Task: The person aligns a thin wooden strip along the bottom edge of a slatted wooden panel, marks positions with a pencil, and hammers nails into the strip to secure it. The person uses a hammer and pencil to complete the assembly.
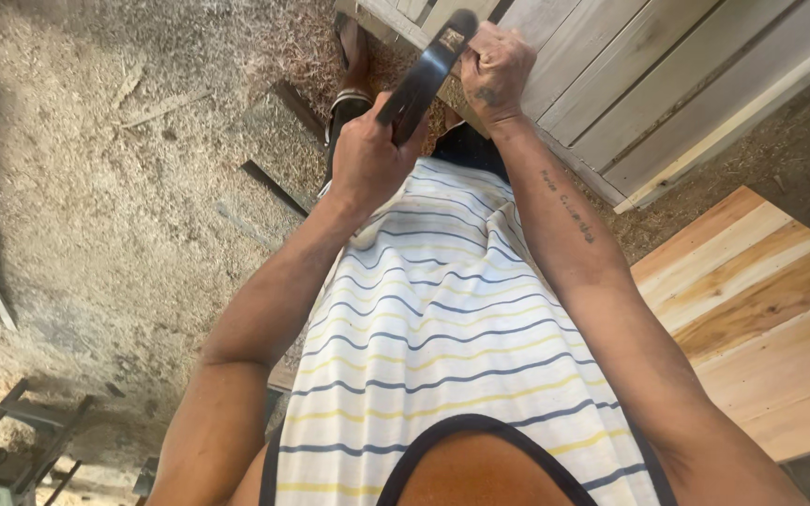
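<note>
Head cam looking straight down the torso. Left hand [367, 155] is fisted tight around the lower end of a dark flat metal tool [427, 77], fingers fully wrapped, thumb side up. Tool runs diagonally up-right from that fist, long narrow blade-like bar, glossy, w/ a small label near the top end; can't tell exactly what kind of tool. Right hand [496, 67] is closed up at the tool's upper end, knuckles toward cam, fingers curled in; it's touching or just beside the bar's tip, but can't tell if it's gripping the bar itself or the edge of the wood behind it. Both hands sit over the near corner of a pale grey slatted wooden panel [649, 84], which lies flat, slats running diagonally, filling the top right. Tool is above that corner, between the two hands, roughly centre-top of view. Person wears a white sleeveless top [433, 347] w/ blue and yellow stripes, dark trim at the neck. Right forearm has a small tattoo. Floor [96, 187] is covered in sawdust and shavings, a few scrap wood strips lying in it. Lower right: a warmer-toned plank board [761, 319], unpainted, well apart from the hands. Bottom left: part of a metal frame [21, 440], partly cut off by the edge.
</note>
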